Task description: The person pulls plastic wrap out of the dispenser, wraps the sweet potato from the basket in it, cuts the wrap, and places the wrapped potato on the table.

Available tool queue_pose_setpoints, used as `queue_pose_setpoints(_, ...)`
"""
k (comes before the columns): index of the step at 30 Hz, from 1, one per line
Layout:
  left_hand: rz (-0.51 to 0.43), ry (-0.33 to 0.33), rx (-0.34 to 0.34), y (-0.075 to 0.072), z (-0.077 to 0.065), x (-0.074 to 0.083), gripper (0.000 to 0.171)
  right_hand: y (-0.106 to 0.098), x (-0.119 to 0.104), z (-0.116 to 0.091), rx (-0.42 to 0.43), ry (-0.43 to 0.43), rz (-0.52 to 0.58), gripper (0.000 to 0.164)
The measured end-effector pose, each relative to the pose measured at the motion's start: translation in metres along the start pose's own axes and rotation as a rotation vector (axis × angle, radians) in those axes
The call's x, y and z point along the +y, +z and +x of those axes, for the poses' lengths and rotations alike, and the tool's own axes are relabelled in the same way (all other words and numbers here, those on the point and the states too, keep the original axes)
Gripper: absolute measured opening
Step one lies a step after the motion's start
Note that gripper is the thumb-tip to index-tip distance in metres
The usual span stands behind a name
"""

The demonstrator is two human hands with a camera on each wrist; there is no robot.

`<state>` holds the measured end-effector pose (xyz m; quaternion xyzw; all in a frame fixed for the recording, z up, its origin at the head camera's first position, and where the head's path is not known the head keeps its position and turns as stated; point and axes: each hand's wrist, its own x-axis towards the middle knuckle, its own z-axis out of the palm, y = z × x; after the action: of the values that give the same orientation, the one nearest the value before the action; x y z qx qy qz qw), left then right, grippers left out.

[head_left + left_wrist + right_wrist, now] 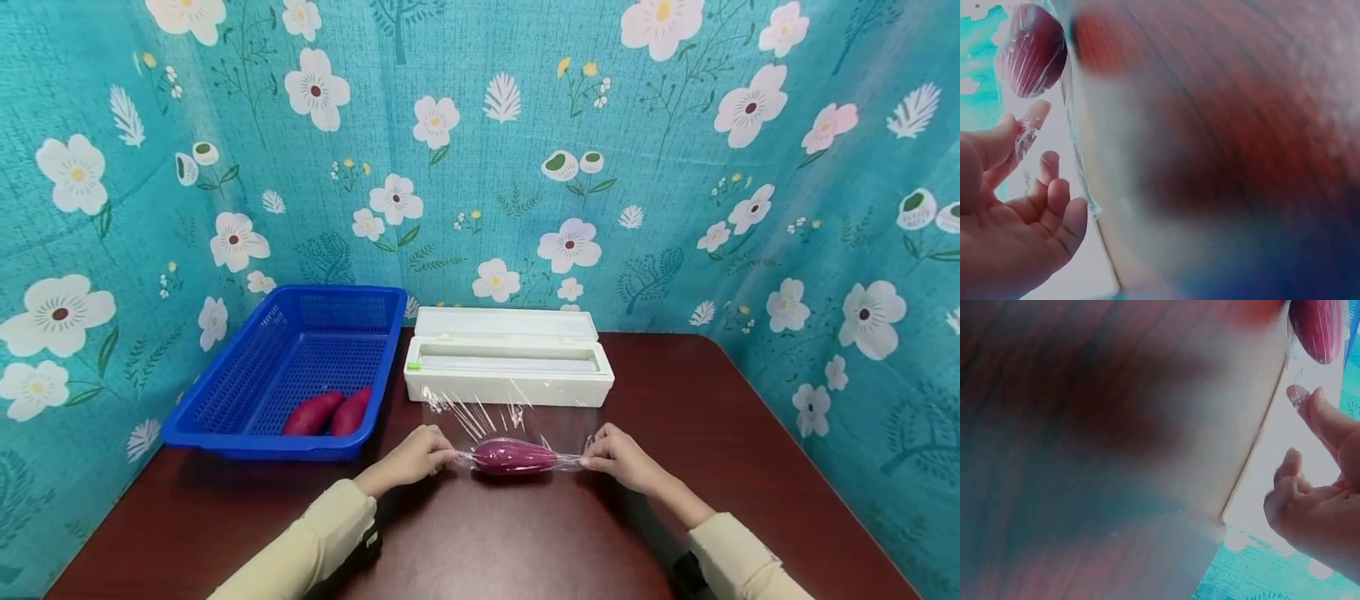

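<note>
A reddish-purple sweet potato (513, 457) lies wrapped in clear cling film (480, 417) near the middle of the table. My left hand (417, 456) pinches the gathered film at its left end between thumb and index finger, as the left wrist view of that hand (1016, 212) confirms. At the opposite end, my right hand (621, 458) pinches the film, drawn into a narrow twist. In the right wrist view, thumb and index fingertip meet on the film just short of the sweet potato (1317, 331). Loose film spreads behind it toward the white dispenser box.
Behind the sweet potato stands the white cling film box (510, 389), its lid raised and a roll inside. To the left sits a blue plastic basket (375, 367) with two more sweet potatoes (311, 414). A flowered turquoise curtain (480, 183) surrounds the dark red-brown table (487, 542).
</note>
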<state>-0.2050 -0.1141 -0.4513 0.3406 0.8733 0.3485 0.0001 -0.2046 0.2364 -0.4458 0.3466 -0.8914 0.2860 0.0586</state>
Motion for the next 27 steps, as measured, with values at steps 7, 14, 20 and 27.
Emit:
queue_pose_setpoints(7, -0.099, -0.165, 0.025, -0.002, 0.002, 0.003, 0.031, -0.004, -0.006, 0.006, 0.036, 0.092, 0.068, 0.015)
queue_pose_setpoints(14, -0.225, -0.31, 0.151, -0.002, 0.009, 0.004, 0.023, -0.023, -0.038, 0.014, 0.082, 0.124, 0.313, 0.008)
queue_pose_setpoints(20, -0.427, -0.313, 0.153, 0.001, 0.011, 0.005, 0.024, -0.025, -0.034, 0.015, 0.133, 0.174, 0.446, 0.015)
queue_pose_setpoints(27, -0.646, -0.367, 0.198, 0.0, 0.017, 0.005, 0.015, -0.021, -0.026, 0.016, 0.078, 0.048, 0.45, 0.024)
